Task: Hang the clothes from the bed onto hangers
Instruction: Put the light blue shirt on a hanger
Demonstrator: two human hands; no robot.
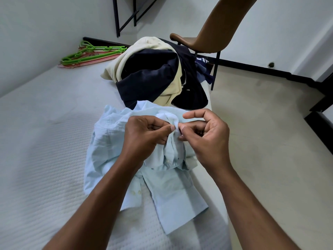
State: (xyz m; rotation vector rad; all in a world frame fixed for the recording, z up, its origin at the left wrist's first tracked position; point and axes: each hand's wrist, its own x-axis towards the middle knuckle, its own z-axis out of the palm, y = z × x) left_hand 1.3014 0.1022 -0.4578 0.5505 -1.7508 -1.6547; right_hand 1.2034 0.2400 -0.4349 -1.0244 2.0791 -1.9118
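A light blue button shirt (106,147) lies crumpled on the white mattress (45,141) in front of me. My left hand (144,136) pinches a raised fold of the shirt near its collar. My right hand (203,134) pinches the same fold from the other side, thumb and forefinger on the fabric. Behind the shirt sits a pile of clothes (153,76), cream and dark navy. Green and pink plastic hangers (90,55) lie stacked at the far left corner of the bed.
A brown chair (203,38) with black legs stands just past the pile, at the bed's right side. The beige floor (261,132) runs along the right. Black metal frame legs (126,15) stand against the far wall.
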